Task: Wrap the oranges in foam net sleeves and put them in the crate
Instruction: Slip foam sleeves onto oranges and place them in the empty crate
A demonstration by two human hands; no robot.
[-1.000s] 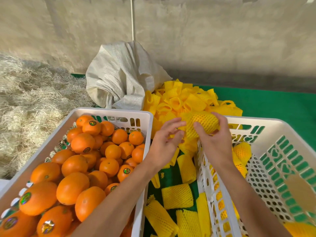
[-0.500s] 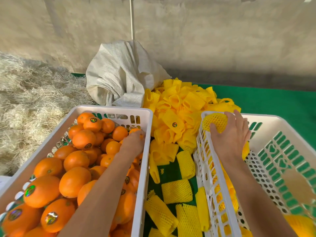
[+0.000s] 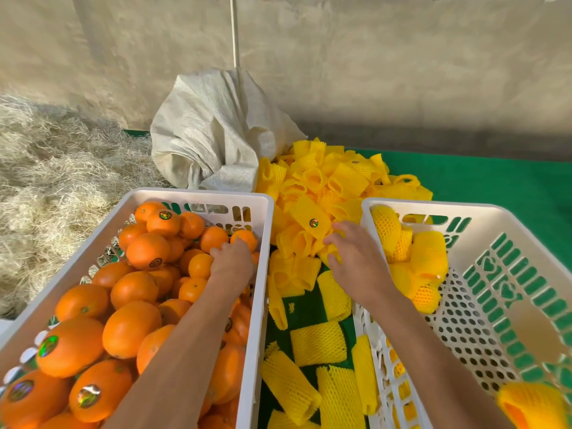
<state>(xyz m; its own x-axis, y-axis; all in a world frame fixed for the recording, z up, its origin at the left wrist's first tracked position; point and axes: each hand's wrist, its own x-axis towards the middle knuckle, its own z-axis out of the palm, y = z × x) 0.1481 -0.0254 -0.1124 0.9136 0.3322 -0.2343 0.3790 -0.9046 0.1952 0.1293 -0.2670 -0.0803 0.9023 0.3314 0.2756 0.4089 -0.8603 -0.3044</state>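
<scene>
While left hand (image 3: 230, 258) grips an orange (image 3: 244, 237), right hand (image 3: 356, 258) over foam sleeves (image 3: 312, 187)

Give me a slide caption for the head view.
Left hand reaches into the orange crate; right hand reaches over loose foam net sleeves.

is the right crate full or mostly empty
Mostly empty: the right crate holds a few wrapped oranges at its far end, and much of its perforated floor shows.

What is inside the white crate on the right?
The right crate holds several wrapped oranges at its far end and one at the near corner. The right forearm covers part of its near left wall.
</scene>
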